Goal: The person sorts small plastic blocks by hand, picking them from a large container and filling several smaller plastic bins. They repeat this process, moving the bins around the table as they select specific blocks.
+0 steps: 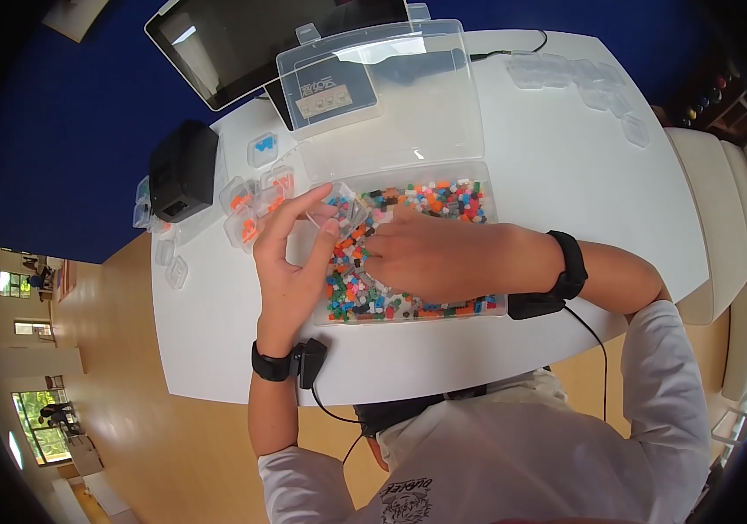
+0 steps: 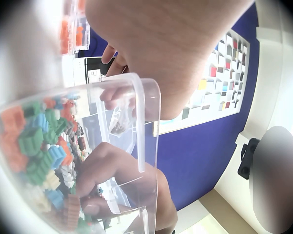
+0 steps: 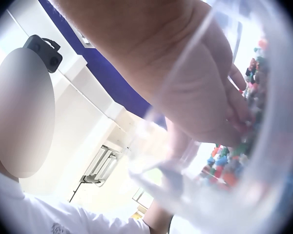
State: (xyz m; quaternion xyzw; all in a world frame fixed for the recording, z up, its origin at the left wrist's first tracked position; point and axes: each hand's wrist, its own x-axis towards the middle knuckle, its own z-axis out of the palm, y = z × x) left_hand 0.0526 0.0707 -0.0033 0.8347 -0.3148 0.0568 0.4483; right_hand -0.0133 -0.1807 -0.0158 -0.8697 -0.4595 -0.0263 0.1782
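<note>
A clear plastic bin (image 1: pixel 408 319) full of small multicoloured building bricks (image 1: pixel 356 301) lies on the white table in front of the person. My left hand (image 1: pixel 289 266) holds a small clear plastic box (image 1: pixel 345 199) between thumb and fingers over the bin's left side. Some small pieces show inside that box in the left wrist view. My right hand (image 1: pixel 435 253) reaches down into the bin, its bent fingers among the bricks. The thumb and a finger (image 2: pixel 105 163) show through the bin wall; I cannot tell whether they pinch a brick.
The bin's raised clear lid (image 1: pixel 430 113) stands behind it, before a dark screen (image 1: pixel 260 48). Small boxes with orange bricks (image 1: pixel 244 229) and one with blue bricks (image 1: pixel 262 148) lie left, near a black device (image 1: pixel 183 170). More clear boxes (image 1: pixel 566 74) lie at the back right.
</note>
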